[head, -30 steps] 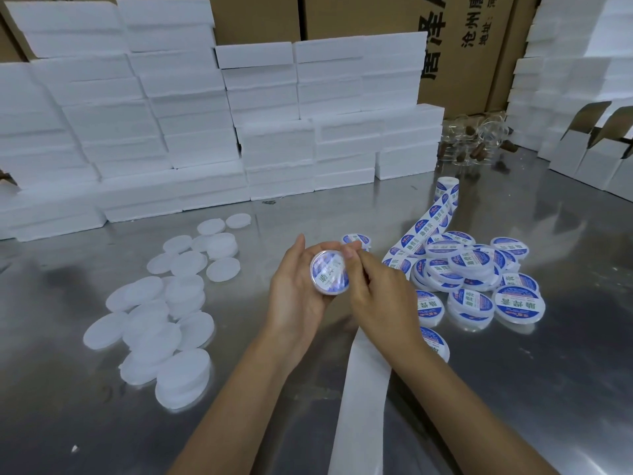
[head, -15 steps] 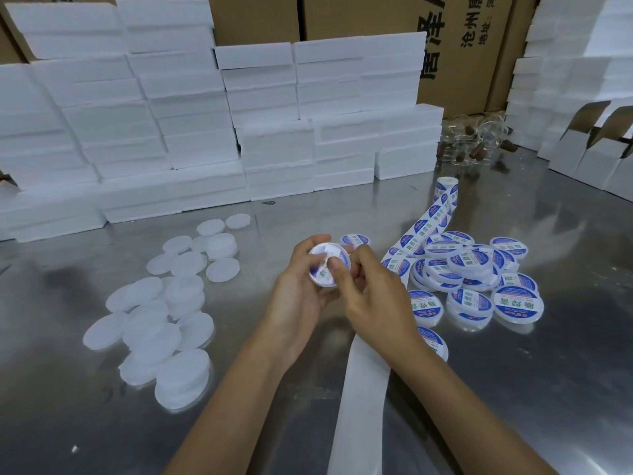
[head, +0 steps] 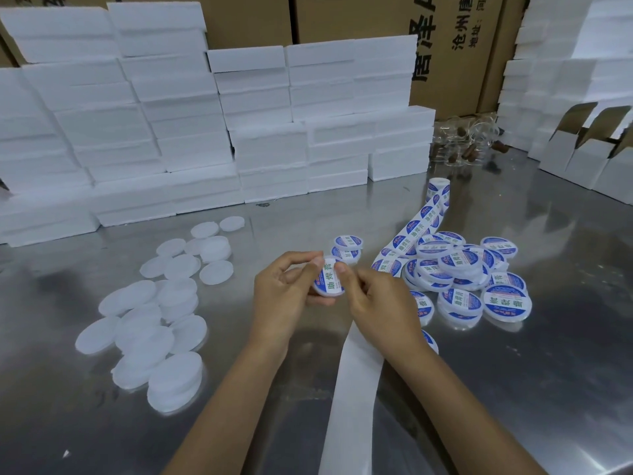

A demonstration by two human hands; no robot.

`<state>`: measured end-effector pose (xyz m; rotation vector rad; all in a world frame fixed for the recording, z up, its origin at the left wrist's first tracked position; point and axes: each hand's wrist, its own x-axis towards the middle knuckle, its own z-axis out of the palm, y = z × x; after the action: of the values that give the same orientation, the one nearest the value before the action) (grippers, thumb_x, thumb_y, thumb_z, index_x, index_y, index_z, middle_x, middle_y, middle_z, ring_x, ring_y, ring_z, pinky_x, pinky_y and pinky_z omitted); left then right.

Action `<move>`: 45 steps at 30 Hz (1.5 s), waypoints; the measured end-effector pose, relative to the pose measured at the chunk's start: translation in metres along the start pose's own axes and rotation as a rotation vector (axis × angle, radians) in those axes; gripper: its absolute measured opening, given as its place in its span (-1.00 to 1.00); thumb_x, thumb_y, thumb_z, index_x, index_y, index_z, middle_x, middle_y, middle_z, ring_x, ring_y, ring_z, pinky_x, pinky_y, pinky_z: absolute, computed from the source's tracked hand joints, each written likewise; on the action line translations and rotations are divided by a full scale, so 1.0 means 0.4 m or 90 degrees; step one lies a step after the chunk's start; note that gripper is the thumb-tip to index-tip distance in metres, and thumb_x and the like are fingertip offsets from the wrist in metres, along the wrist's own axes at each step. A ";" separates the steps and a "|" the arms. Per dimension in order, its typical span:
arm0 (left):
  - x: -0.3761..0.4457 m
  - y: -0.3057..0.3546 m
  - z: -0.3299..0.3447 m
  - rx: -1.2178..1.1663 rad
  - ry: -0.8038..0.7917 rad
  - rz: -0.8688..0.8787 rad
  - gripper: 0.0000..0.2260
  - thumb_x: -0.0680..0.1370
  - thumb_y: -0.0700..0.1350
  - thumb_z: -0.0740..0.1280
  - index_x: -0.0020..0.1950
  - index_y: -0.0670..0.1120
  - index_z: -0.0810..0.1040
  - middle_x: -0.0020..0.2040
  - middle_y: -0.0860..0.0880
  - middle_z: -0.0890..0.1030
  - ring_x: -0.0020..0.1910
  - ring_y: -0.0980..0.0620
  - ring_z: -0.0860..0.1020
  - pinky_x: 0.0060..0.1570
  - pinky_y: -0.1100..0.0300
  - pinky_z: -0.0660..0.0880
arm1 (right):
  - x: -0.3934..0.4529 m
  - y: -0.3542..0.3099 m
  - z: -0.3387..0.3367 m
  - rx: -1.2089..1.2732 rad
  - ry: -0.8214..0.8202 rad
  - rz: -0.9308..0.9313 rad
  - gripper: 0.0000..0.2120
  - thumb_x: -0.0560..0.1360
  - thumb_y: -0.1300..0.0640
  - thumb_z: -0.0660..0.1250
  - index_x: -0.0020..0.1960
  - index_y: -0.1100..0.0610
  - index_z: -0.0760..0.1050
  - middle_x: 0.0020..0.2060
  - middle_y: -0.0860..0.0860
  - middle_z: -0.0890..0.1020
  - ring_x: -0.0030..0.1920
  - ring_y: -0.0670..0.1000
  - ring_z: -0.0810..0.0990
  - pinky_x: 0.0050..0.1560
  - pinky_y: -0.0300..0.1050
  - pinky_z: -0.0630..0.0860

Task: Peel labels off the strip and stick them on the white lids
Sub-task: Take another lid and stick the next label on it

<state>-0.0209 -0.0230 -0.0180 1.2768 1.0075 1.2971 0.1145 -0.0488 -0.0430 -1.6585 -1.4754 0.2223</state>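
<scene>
Label (head: 329, 276) now smoothed flat on lid (head: 328, 292), gripped by left hand (head: 286, 292), right hand (head: 375, 299) thumb pressing — ready for the done pile (head: 460, 269).

Your left hand (head: 286, 293) hides the 9 o'clock half of the lid (head: 329, 281). Backing strip (head: 352, 399) runs off frame at 6 o'clock, its upper end under your right hand (head: 380, 303). Carton print (head: 445, 32) clipped at 12 o'clock.
</scene>
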 end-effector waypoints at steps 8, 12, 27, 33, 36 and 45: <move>0.009 -0.008 -0.011 0.003 0.012 -0.078 -0.82 0.68 -0.13 0.22 0.23 0.03 0.54 -0.11 -0.07 0.74 -0.23 -0.12 0.72 -0.41 0.14 0.61 | 0.042 0.087 -0.116 -0.108 0.269 0.179 -0.46 0.64 -0.22 0.01 -0.34 0.11 0.36 -0.42 0.05 0.50 -0.37 0.11 0.46 -0.33 -0.08 0.31; 0.019 -0.023 -0.019 0.032 0.035 -0.094 -0.81 0.67 -0.19 0.19 0.22 -0.05 0.53 -0.16 -0.07 0.74 -0.30 -0.12 0.69 -0.40 0.12 0.62 | 0.054 0.151 -0.167 -0.175 0.328 0.286 -0.45 0.62 -0.17 0.13 -0.38 0.18 0.45 -0.46 0.08 0.43 -0.40 0.12 0.35 -0.30 -0.11 0.22; 0.063 -0.041 -0.083 0.053 0.369 -0.001 -0.78 0.61 -0.25 0.13 0.08 0.01 0.49 0.05 -0.03 0.63 -0.14 0.09 0.55 -0.09 0.12 0.54 | 0.022 -0.020 -0.053 -0.179 0.133 -0.109 -0.84 0.54 -0.01 0.27 -0.18 0.02 0.48 -0.30 -0.05 0.55 -0.21 0.04 0.50 -0.30 -0.07 0.42; 0.108 -0.045 -0.147 -0.012 0.521 0.012 -0.80 0.64 -0.27 0.10 0.16 -0.04 0.41 0.23 -0.13 0.52 0.17 -0.10 0.50 0.05 0.14 0.45 | 0.114 -0.166 0.119 -0.123 -0.210 -0.222 -0.74 0.57 0.10 0.19 0.18 0.01 0.57 0.13 0.01 0.63 0.17 0.09 0.52 0.13 0.01 0.48; 0.115 -0.045 -0.151 -0.016 0.548 0.030 -0.79 0.63 -0.28 0.10 0.18 -0.07 0.43 0.20 -0.12 0.49 0.14 -0.05 0.48 0.07 0.16 0.43 | 0.164 -0.219 0.227 -0.122 -0.299 -0.235 -0.66 0.57 0.15 0.19 0.31 0.03 0.52 0.25 0.05 0.58 0.26 0.11 0.48 0.23 0.00 0.43; 0.121 -0.031 -0.157 -0.029 0.535 -0.004 -0.79 0.63 -0.27 0.13 0.20 -0.03 0.43 0.21 -0.12 0.51 0.18 -0.08 0.52 0.22 -0.05 0.51 | 0.186 -0.242 0.336 -0.140 -0.353 -0.222 -0.90 0.53 0.11 0.24 -0.15 -0.05 0.40 -0.13 0.08 0.58 -0.08 0.14 0.54 -0.20 -0.10 0.33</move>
<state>-0.0784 0.0318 -0.0289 0.6660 1.5284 1.8921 -0.0203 0.0718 -0.0261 -1.5397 -2.2475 0.3552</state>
